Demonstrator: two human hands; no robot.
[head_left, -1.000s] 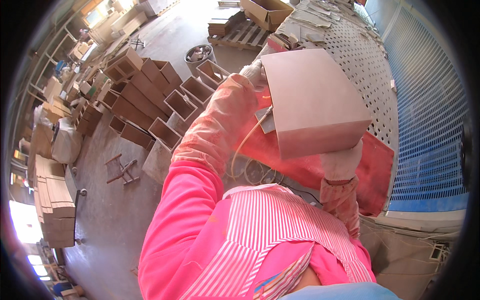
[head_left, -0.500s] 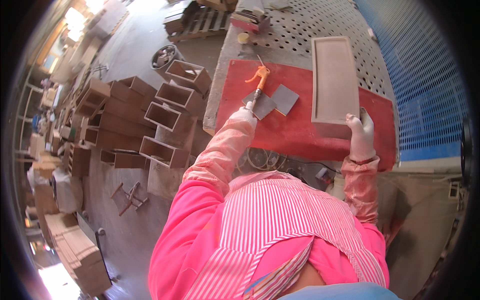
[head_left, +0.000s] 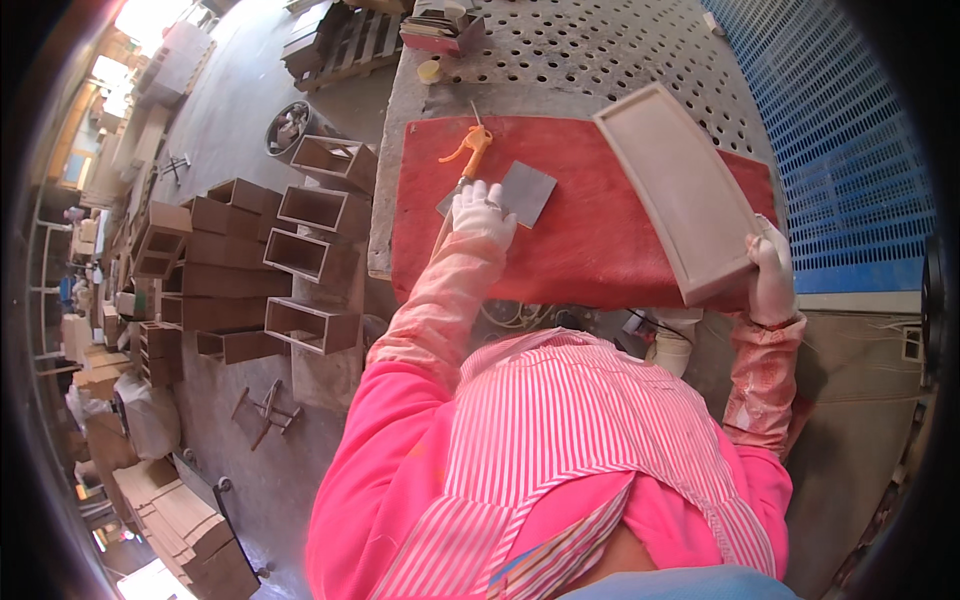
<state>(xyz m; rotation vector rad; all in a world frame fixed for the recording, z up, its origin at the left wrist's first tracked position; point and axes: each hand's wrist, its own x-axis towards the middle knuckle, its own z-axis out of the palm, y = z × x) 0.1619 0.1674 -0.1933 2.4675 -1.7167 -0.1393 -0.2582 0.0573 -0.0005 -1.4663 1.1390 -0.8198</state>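
Observation:
My gloved left hand point(head_left: 484, 212) lies with fingers stretched over the hose end of an orange air blow gun point(head_left: 478, 150) and part of a grey square pad. A second grey square pad point(head_left: 528, 193), like sandpaper, lies just right of those fingers. My gloved right hand point(head_left: 772, 275) grips the near right corner of a long brown box point(head_left: 680, 190) with a raised rim around its upper face. Slanting from far left to near right, the box rests on a red mat point(head_left: 590, 265). The right thumb shows; the other fingers are partly hidden.
A perforated grey tabletop point(head_left: 560, 50) extends beyond the mat, with a small red tray point(head_left: 440, 35) and a yellow cup point(head_left: 429, 71). Blue slatted panel point(head_left: 840, 170) borders the right. Hollow brown boxes point(head_left: 310, 260) stack at left, near a bin point(head_left: 290, 128).
My left hand has loosened from around the blow gun's hose end and spread its fingers. The box has turned counterclockwise, its near end swinging right with my right hand.

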